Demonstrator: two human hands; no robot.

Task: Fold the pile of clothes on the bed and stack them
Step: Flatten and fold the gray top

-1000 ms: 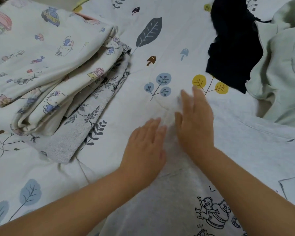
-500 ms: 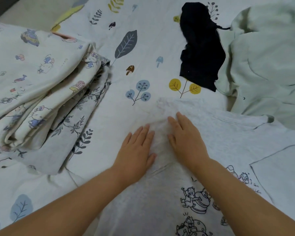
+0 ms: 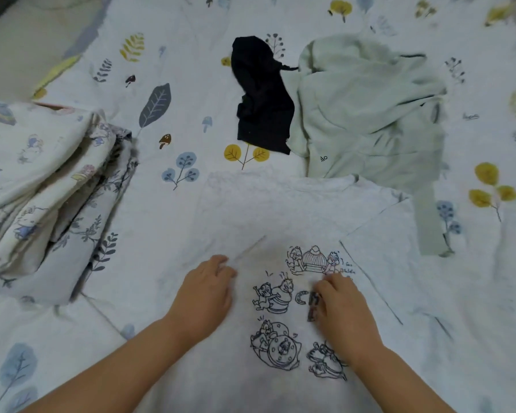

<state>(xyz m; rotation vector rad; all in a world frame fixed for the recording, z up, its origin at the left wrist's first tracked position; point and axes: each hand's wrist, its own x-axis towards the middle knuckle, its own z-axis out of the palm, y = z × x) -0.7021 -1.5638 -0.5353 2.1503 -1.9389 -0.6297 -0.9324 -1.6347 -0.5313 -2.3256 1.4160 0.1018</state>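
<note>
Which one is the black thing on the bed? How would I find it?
Look at the far middle of the leaf-print bed sheet. The black garment lies crumpled there, touching the left edge of the pale green top. It is the only dark piece.

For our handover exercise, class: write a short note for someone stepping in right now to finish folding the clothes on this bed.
Left hand and right hand both rest on the pale grey cartoon-print T-shirt, fingers somewhat curled; motion blur hides any pinch. The shirt lies spread flat, print up, not yet folded.
Done: a stack of folded patterned fabrics sits to the left.
Left: fold this shirt, then the crumpled mint-green sweatshirt and the small black garment beyond it, which touch each other. Stack all.
</note>
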